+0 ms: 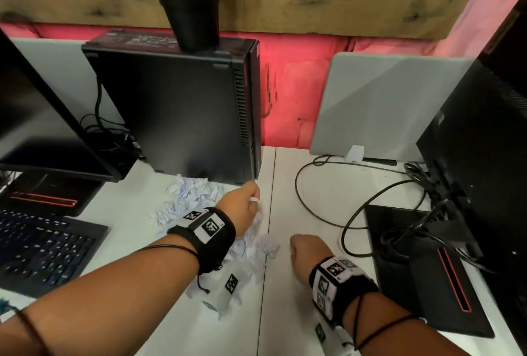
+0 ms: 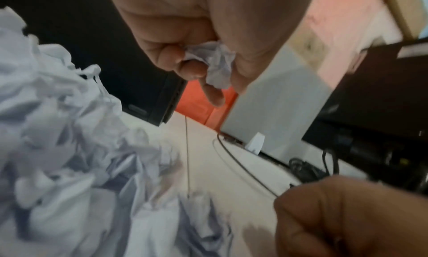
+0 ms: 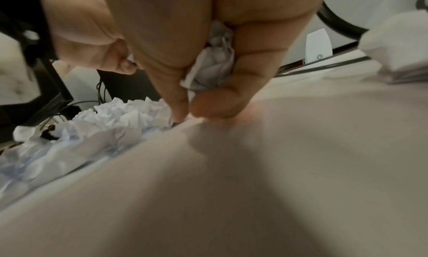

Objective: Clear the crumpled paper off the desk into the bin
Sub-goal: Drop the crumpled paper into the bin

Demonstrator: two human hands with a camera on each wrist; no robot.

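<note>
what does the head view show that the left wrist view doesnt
Only the head view shows the keyboard, the potted plant on top of the computer tower, the monitor on the left, and both wristbands.

Only the left wrist view shows the small paper scrap pinched in the curled fingers of the left hand, seen from beneath.

Both show the pile of crumpled paper on the white desk, the looping black cable, the grey divider panel and the right hand.

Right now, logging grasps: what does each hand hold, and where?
Left hand grips a paper scrap in curled fingers; right hand holds another paper wad between thumb and fingers.
</note>
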